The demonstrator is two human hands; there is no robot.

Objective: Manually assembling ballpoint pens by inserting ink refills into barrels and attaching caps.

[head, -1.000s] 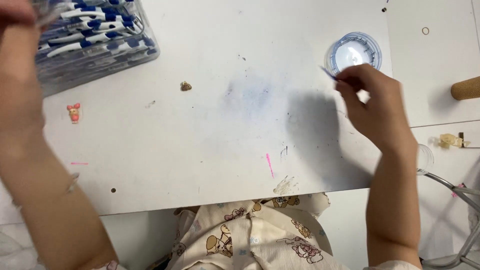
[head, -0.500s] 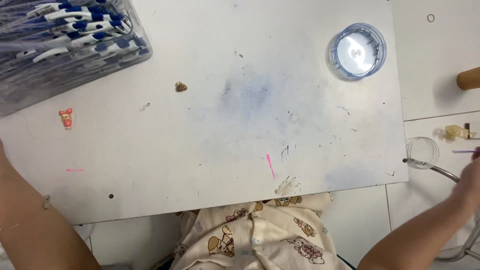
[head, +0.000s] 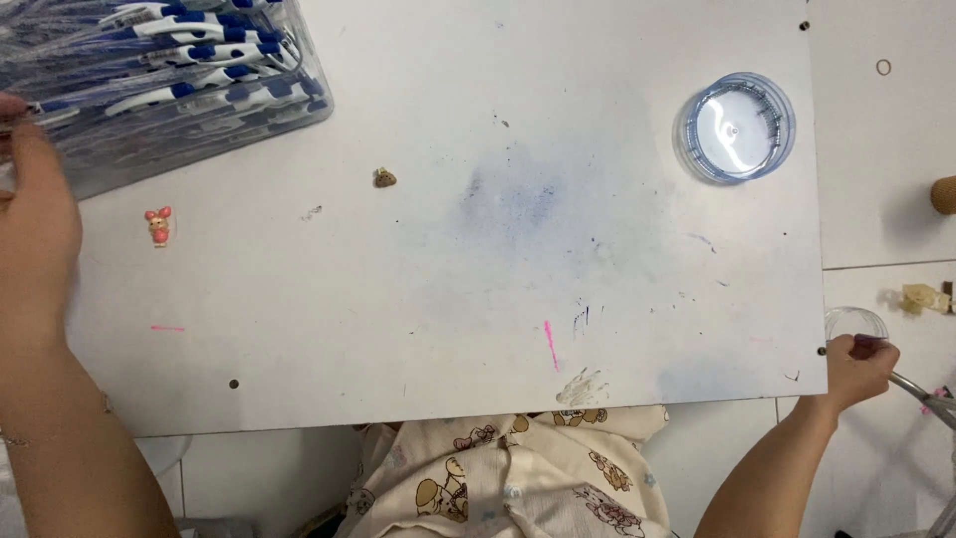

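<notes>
The right hand [head: 858,369] has slid off the white board [head: 498,299] to its right edge, fingers curled around a small clear cup [head: 852,321] there. The left hand [head: 35,214] reaches the clear box of blue and white pens [head: 159,80]; its fingers look loose. Picking one pen gently should stop the rest from spilling.

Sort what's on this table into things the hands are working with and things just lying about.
In hand: left hand at the clear box of blue-and-white pens; right hand at a small clear cup.

Lying about: round clear lidded dish, pink figurine, brown crumb.
</notes>
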